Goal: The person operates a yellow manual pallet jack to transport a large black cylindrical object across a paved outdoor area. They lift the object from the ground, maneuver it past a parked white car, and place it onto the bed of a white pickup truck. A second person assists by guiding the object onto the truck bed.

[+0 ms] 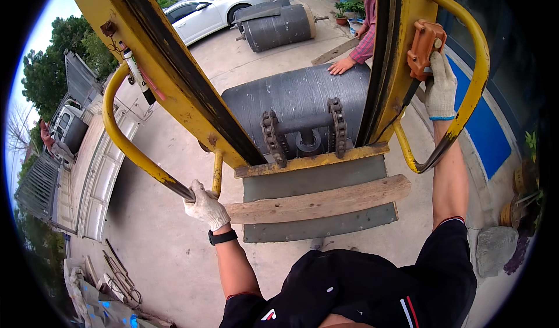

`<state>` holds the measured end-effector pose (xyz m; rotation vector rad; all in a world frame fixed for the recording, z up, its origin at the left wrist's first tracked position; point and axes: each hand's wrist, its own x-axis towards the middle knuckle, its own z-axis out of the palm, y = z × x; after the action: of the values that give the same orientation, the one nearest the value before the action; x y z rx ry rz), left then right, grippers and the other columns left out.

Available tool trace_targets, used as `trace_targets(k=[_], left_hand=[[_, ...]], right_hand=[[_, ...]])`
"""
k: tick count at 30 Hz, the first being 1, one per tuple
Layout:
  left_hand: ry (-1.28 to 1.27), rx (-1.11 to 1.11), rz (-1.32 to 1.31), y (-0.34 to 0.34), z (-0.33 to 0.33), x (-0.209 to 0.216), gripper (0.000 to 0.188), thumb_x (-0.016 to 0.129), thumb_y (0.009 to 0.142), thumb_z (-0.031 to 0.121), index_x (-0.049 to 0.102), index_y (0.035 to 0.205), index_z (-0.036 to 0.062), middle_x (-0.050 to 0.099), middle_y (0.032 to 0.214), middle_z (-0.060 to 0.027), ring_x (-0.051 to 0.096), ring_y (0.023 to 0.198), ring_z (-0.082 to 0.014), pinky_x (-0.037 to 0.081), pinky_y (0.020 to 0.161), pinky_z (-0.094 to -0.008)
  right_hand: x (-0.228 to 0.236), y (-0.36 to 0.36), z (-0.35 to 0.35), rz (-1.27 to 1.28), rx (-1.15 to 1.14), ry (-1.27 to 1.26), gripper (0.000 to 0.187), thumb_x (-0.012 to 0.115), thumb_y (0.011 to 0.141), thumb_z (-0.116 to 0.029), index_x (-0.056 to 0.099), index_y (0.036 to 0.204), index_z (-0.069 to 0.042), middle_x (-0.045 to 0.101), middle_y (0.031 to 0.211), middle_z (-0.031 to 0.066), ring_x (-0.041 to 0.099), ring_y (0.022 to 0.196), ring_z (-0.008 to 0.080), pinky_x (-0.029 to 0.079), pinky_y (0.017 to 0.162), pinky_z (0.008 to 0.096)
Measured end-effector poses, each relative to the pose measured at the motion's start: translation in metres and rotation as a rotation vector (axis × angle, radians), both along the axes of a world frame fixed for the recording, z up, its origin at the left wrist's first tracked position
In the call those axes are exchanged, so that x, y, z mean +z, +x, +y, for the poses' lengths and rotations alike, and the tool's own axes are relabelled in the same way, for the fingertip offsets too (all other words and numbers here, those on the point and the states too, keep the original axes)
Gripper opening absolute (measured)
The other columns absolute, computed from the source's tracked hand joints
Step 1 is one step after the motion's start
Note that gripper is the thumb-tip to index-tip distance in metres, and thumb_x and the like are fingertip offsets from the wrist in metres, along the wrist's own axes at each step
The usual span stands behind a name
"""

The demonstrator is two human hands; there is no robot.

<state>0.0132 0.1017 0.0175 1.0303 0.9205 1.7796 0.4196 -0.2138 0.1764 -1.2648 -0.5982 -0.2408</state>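
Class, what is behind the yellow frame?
Behind the yellow frame: a big dark grey roller with a co-worker's hand on it; farther back, more rollers and a white car. The crossbar covers the near roller's underside, so its support cannot be seen.

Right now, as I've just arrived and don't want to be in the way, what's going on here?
A person stands at a yellow metal frame, the white-gloved left hand gripping its curved yellow tube handle and the white-gloved right hand at an orange control box. Beyond the frame lies a large dark-grey cylinder, with a co-worker's bare hand resting on top. A brown wooden plank lies across a dark flat panel.
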Motion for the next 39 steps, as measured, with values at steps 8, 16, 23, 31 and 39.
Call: trace_targets(k=[8,16,23,31,39], left_hand=[[-0.01,-0.038,0.025,-0.002,-0.01,0.011,0.016,0.062,0.091,0.007,0.055,0.077,0.0036,0.046,0.056,0.0006,0.042,0.042,-0.0068,0.034,0.04,-0.0242],[0.001,-0.031,0.032,-0.002,0.0,0.001,0.016,0.063,0.091,0.008,0.055,0.077,0.0039,0.048,0.059,0.0003,0.041,0.042,-0.0063,0.035,0.039,-0.0242],[0.008,-0.028,0.026,0.0,-0.004,0.005,0.014,0.064,0.09,0.009,0.056,0.08,0.0028,0.048,0.058,0.0,0.042,0.041,-0.0073,0.035,0.039,-0.0243],[0.016,-0.002,-0.004,0.006,0.0,0.011,0.016,0.065,0.088,0.009,0.055,0.078,0.0031,0.049,0.06,-0.001,0.043,0.041,-0.0083,0.034,0.039,-0.0249],[0.0,0.03,0.027,0.004,0.003,0.008,0.017,0.065,0.087,0.009,0.054,0.076,0.003,0.05,0.061,-0.001,0.043,0.042,-0.008,0.034,0.039,-0.025]], right_hand=[[-0.005,0.002,-0.001,0.028,-0.022,-0.016,0.054,0.054,0.101,-0.039,0.05,0.137,0.001,0.061,0.121,0.0136,0.057,0.109,0.0217,0.045,0.099,0.0398],[-0.005,0.0,0.004,-0.028,-0.098,0.006,0.051,0.057,0.1,-0.034,0.055,0.135,0.003,0.066,0.111,0.0098,0.059,0.097,0.0136,0.047,0.086,0.027],[-0.006,0.001,-0.001,0.041,-0.036,0.017,0.055,0.059,0.099,-0.039,0.051,0.139,-0.001,0.06,0.119,0.0146,0.057,0.111,0.0221,0.043,0.1,0.0415],[-0.01,0.004,-0.001,-0.035,-0.007,0.034,0.063,0.06,0.098,-0.039,0.047,0.141,0.005,0.063,0.119,0.0136,0.058,0.106,0.0138,0.046,0.094,0.0275],[-0.009,0.004,-0.001,-0.014,0.001,0.012,0.048,0.056,0.102,-0.029,0.049,0.139,0.0,0.06,0.126,0.0105,0.059,0.11,0.0178,0.047,0.098,0.0322]])
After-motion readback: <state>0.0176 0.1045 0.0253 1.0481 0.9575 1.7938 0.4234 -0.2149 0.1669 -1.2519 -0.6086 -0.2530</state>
